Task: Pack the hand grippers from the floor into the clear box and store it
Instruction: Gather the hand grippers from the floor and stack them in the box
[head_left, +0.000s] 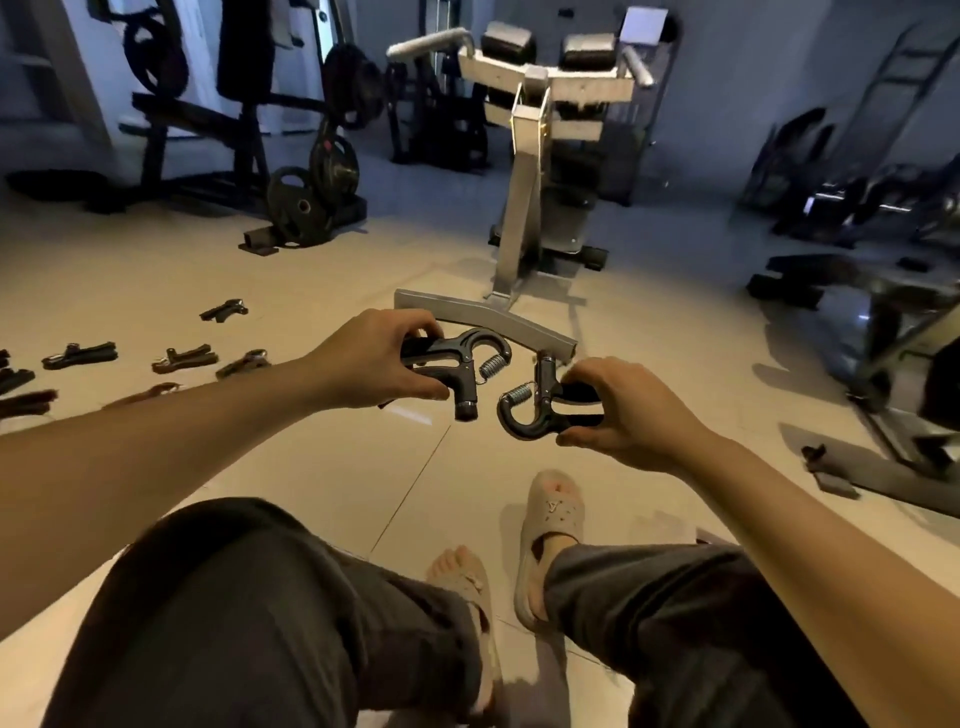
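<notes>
My left hand (371, 361) grips a black hand gripper (462, 358) by its handles, spring end pointing right. My right hand (621, 410) holds a second black hand gripper (535, 410), its spring end pointing left toward the first. Both are held in the air above the tiled floor, close together but apart. Several more hand grippers (184, 358) lie scattered on the floor at the left, one farther back (224, 309). No clear box is in view.
A silver gym machine (524, 171) stands straight ahead, its base bar (488, 319) just beyond my hands. Weight plates (311, 192) and racks stand at the back left, a bench frame (883, 332) at the right. My knees and sandalled feet (550, 540) fill the foreground.
</notes>
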